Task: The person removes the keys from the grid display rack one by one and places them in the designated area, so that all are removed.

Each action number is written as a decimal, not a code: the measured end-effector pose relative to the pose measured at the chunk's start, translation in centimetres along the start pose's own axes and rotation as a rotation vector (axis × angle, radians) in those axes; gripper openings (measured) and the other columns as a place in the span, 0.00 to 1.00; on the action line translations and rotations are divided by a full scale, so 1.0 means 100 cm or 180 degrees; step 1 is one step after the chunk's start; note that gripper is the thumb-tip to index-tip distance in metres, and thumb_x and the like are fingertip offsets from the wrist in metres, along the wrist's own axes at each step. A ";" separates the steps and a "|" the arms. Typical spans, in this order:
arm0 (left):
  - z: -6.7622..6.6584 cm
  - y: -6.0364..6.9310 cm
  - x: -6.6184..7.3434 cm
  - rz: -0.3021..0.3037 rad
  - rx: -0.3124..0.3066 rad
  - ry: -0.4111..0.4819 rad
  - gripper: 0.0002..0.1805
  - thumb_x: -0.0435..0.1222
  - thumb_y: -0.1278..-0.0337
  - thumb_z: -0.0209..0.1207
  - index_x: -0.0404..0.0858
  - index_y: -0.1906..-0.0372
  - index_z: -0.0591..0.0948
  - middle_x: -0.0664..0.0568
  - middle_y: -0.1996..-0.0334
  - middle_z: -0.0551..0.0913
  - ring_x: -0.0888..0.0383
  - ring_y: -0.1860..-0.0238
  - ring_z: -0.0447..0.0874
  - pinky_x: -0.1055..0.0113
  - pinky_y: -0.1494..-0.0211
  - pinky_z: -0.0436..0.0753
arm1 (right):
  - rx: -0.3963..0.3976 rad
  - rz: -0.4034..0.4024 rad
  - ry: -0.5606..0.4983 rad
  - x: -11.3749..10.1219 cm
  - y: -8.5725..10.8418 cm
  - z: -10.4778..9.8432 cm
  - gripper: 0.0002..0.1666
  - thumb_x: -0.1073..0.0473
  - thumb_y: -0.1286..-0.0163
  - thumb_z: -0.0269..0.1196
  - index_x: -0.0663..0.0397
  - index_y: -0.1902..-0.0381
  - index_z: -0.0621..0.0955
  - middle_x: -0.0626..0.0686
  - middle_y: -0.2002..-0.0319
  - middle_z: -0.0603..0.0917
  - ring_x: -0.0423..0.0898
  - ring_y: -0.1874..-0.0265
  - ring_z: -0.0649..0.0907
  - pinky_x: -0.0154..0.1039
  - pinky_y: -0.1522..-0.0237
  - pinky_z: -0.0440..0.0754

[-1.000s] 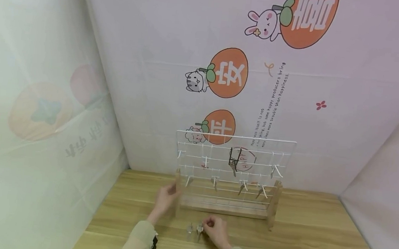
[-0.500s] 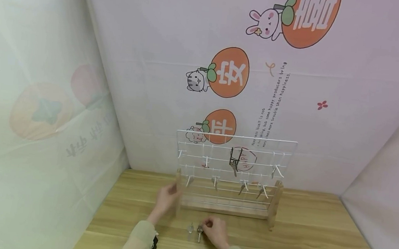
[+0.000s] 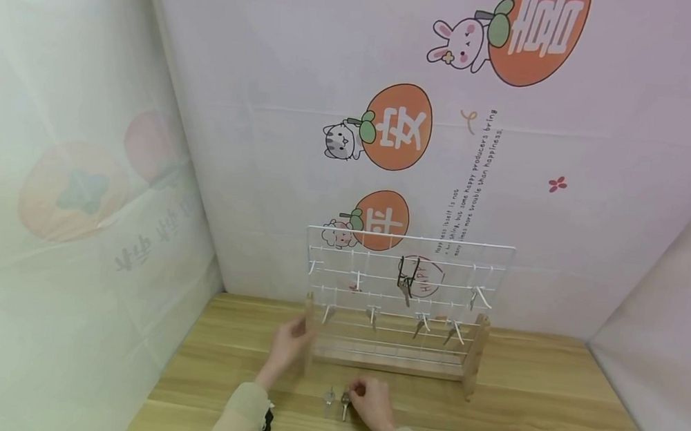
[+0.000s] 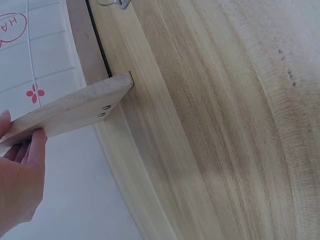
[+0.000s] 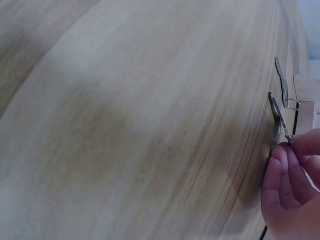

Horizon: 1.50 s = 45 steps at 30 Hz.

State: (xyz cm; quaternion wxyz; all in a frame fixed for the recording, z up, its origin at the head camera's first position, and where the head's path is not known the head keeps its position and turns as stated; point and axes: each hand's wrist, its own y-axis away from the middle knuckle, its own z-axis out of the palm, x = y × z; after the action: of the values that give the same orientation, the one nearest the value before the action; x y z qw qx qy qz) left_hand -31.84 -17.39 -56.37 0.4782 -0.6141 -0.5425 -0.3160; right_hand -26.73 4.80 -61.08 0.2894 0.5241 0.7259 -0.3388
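My left hand (image 3: pixel 288 343) grips the wooden side post (image 3: pixel 307 330) of a white wire rack (image 3: pixel 412 237); in the left wrist view, fingers and thumb lie on both sides of the post (image 4: pixel 75 107). My right hand (image 3: pixel 373 403) pinches a key (image 3: pixel 345 404) by its head end in front of the rack. In the right wrist view that key (image 5: pixel 278 114) slants up from the fingertips of the right hand (image 5: pixel 295 185), its tip close to the tabletop. A second key (image 5: pixel 282 82) with a small ring lies beside it, untouched.
Several keys hang from the rack's white hooks (image 3: pixel 423 320), and one key hangs at a black hook (image 3: pixel 406 273). The rack stands on the wooden table (image 3: pixel 540 401) before a printed white cloth (image 3: pixel 275 167). Cloth walls flank both sides.
The key at my right fingertips has turned slightly, and the right hand has shifted very little. My left hand stays at the post.
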 end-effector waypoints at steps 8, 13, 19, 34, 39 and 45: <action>0.000 0.001 0.001 -0.0023 -0.0009 -0.0013 0.24 0.32 0.36 0.61 0.24 0.39 0.75 0.30 0.44 0.82 0.35 0.43 0.82 0.45 0.39 0.83 | -0.0119 0.0006 0.0046 0.003 -0.001 -0.001 0.03 0.70 0.41 0.66 0.61 0.67 0.85 0.51 0.71 0.88 0.34 0.73 0.80 0.24 0.73 0.79; 0.001 0.000 0.001 -0.0037 0.0010 -0.0007 0.23 0.33 0.36 0.61 0.25 0.39 0.76 0.31 0.45 0.82 0.36 0.43 0.83 0.45 0.39 0.84 | -0.0131 -0.0039 0.0076 0.004 0.000 -0.002 0.04 0.71 0.41 0.66 0.61 0.67 0.85 0.52 0.70 0.88 0.36 0.72 0.81 0.24 0.73 0.80; 0.001 0.000 0.001 -0.0056 0.0005 0.0004 0.23 0.33 0.36 0.60 0.26 0.39 0.76 0.31 0.44 0.82 0.36 0.43 0.82 0.46 0.39 0.83 | -0.0119 -0.0026 0.0072 0.003 0.001 -0.003 0.04 0.71 0.41 0.66 0.61 0.67 0.84 0.52 0.70 0.88 0.36 0.72 0.81 0.25 0.72 0.80; -0.001 0.000 0.002 -0.0221 -0.0056 0.0121 0.26 0.35 0.37 0.62 0.27 0.37 0.74 0.31 0.42 0.80 0.36 0.41 0.81 0.45 0.36 0.82 | -0.0169 0.0021 -0.0114 -0.001 0.004 -0.017 0.07 0.67 0.40 0.66 0.63 0.63 0.83 0.54 0.67 0.87 0.40 0.71 0.83 0.24 0.70 0.81; -0.001 -0.001 0.000 -0.0232 -0.0063 0.0088 0.26 0.36 0.36 0.62 0.27 0.37 0.74 0.32 0.42 0.81 0.37 0.40 0.81 0.46 0.36 0.82 | -0.0082 -0.0091 -0.0325 -0.007 0.005 -0.027 0.06 0.66 0.38 0.66 0.64 0.63 0.82 0.56 0.66 0.87 0.36 0.73 0.82 0.24 0.72 0.82; -0.001 0.000 0.000 -0.0194 -0.0092 0.0109 0.26 0.35 0.36 0.62 0.27 0.36 0.73 0.31 0.41 0.80 0.37 0.40 0.81 0.46 0.36 0.81 | 0.0230 -0.0193 -0.0331 -0.023 0.001 -0.042 0.03 0.67 0.39 0.67 0.61 0.67 0.83 0.55 0.67 0.88 0.36 0.73 0.83 0.24 0.69 0.83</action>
State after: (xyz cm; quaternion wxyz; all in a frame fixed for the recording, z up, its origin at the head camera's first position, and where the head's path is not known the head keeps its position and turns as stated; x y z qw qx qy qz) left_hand -31.86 -17.50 -56.28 0.4687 -0.5986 -0.5480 -0.3487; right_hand -26.24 6.83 -56.79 0.2972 0.4936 0.7127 -0.4002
